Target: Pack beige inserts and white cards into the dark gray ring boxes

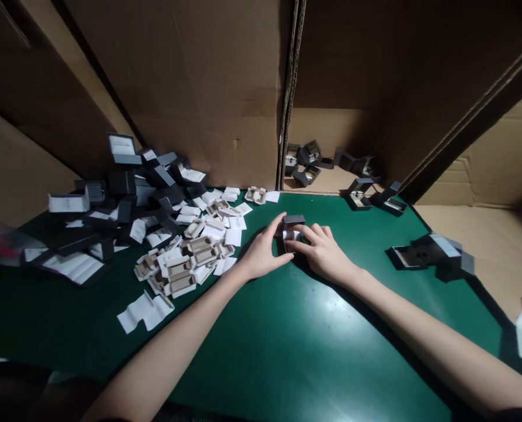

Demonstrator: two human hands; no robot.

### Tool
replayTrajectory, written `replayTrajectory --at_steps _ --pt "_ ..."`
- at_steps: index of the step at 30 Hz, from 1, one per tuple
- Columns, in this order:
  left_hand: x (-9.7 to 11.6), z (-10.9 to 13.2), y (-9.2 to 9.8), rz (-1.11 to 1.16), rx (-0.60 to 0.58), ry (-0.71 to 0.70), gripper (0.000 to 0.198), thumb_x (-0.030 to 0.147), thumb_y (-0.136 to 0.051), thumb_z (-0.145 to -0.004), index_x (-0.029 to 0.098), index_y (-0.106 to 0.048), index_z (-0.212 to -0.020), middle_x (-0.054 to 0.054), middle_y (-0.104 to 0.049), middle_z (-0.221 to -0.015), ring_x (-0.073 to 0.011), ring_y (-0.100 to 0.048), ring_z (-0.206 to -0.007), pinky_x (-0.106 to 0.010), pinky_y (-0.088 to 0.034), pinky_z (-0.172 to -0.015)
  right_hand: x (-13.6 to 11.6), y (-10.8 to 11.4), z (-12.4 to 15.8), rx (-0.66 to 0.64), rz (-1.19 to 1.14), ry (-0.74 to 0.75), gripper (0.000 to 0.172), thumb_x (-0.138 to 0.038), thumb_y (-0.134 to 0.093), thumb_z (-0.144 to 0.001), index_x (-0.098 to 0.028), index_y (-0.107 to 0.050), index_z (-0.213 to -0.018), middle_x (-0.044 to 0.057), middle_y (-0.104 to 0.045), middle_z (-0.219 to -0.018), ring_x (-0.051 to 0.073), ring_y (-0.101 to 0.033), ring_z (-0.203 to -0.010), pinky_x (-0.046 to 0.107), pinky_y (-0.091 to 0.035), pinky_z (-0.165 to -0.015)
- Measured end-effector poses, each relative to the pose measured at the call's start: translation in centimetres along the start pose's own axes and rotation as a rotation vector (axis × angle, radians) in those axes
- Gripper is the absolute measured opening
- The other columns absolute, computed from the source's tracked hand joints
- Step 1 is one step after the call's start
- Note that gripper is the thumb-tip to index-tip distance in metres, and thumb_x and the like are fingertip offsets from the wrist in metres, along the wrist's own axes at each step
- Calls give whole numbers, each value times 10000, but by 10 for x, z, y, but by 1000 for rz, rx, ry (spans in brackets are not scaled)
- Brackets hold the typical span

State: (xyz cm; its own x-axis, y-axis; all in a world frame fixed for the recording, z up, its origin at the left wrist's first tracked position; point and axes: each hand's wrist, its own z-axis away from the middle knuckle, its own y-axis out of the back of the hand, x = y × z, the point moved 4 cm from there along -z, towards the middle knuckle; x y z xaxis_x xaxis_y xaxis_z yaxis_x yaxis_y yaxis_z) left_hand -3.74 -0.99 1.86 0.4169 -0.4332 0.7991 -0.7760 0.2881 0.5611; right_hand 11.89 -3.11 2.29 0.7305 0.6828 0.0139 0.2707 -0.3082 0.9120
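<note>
A small dark hinged box (pixel 293 221) stands open on the green table (pixel 287 340), with a white insert showing inside it. My left hand (pixel 263 252) grips the box from the left, thumb and fingers closed on its side. My right hand (pixel 325 249) holds it from the right, fingers pressed on the white insert at the box's front. Both forearms reach in from the bottom of the view.
A heap of dark boxes (pixel 129 193) lies at the left, with white and tan inserts and paper slips (pixel 186 252) beside it. More open dark boxes (pixel 309 161) sit inside a cardboard carton at the back, and others (pixel 428 252) at the right. Cardboard walls (pixel 199 88) close the back.
</note>
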Motion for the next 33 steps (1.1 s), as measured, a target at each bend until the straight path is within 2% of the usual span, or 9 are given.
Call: replayTrajectory --at_steps 5,9,13,20,29,33 --pt "0 0 1 7 -3 -13 882 306 -665 -755 267 -154 -1472 -79 -461 -1395 -261 -481 -1245 -395 -427 -1026 1 6 -1 92 -75 45 376 -22 -432 -851 -203 -612 -1127 92 -542 -1284 192 -465 -864 330 -326 -706" --pt "-1 0 0 12 -8 -13 895 299 -682 -741 258 -162 -1469 -89 -482 -1373 -258 -503 -1221 -400 -433 -1019 2 8 1 187 -41 46 268 -44 -433 -870 -167 -646 -975 76 -628 -1170 181 -454 -811 333 -317 -700" --pt "0 -1 1 26 -8 -29 874 296 -682 -739 242 -187 -1457 -99 -495 -1357 -257 -504 -1220 -402 -432 -1020 4 3 1 138 30 43 227 -59 -471 -850 -176 -663 -884 70 -631 -1156 201 -446 -854 346 -306 -707" --pt "2 -1 4 48 -11 -27 839 236 -686 -701 240 -245 -1414 -89 -552 -1282 -238 -560 -1149 -371 -457 -983 6 5 -1 63 41 58 285 -48 -454 -852 -199 -666 -969 69 -592 -1216 190 -455 -811 327 -312 -653" --pt "2 -1 4 35 3 -56 824 259 -671 -717 225 -235 -1415 -99 -533 -1307 -245 -547 -1161 -368 -450 -985 8 4 0 7 -28 77 290 -69 -436 -864 -200 -630 -1035 90 -559 -1247 187 -513 -845 310 -394 -710" --pt "-1 -2 4 77 65 -41 655 299 -629 -787 214 -318 -1357 -93 -571 -1252 -227 -571 -1122 -356 -464 -956 6 3 -1 -2 -19 89 307 -48 -428 -851 -196 -622 -1036 90 -553 -1265 184 -512 -827 315 -404 -714"
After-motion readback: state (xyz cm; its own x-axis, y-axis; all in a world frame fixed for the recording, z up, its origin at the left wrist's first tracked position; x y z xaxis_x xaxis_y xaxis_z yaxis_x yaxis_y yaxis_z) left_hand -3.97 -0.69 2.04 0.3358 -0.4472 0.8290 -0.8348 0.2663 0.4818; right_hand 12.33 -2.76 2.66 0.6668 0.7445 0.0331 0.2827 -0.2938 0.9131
